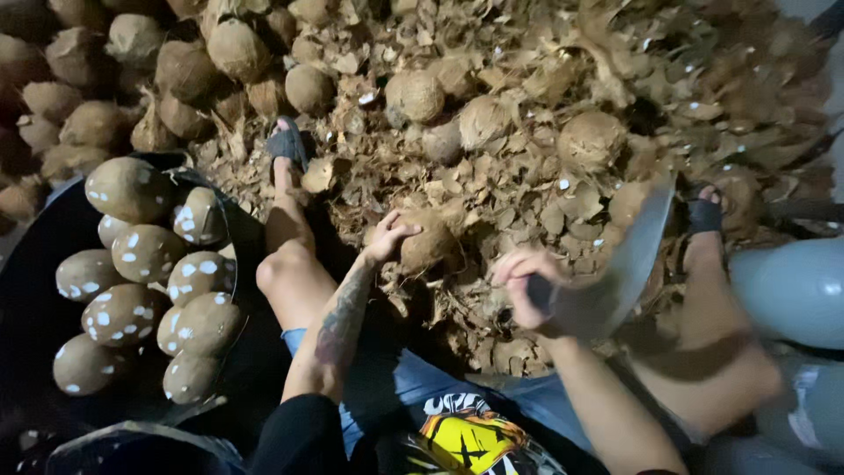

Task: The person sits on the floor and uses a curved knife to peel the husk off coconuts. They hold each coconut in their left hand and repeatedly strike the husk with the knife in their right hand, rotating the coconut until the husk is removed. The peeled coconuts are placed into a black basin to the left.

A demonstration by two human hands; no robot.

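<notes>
Left hand point(389, 236) clamps down on top of a coconut point(428, 246) in the husk pile point(519, 189) between my feet so it can't roll, right hand point(525, 288) gripping the big knife point(626, 264) beside it.

Ground ahead was covered throughout by a litter of husk shavings point(519, 189) with unpeeled coconuts point(415, 95) scattered on it and piled at upper left, leaving no bare floor. Lateral passage on the left was blocked by the black tub point(35, 290) filled with peeled coconuts point(145, 253), and on the right by the broad blade point(629, 264) standing beside the knee. The only open room lay between the two legs, itself occupied by the left hand point(387, 236) resting on a coconut point(428, 244).
</notes>
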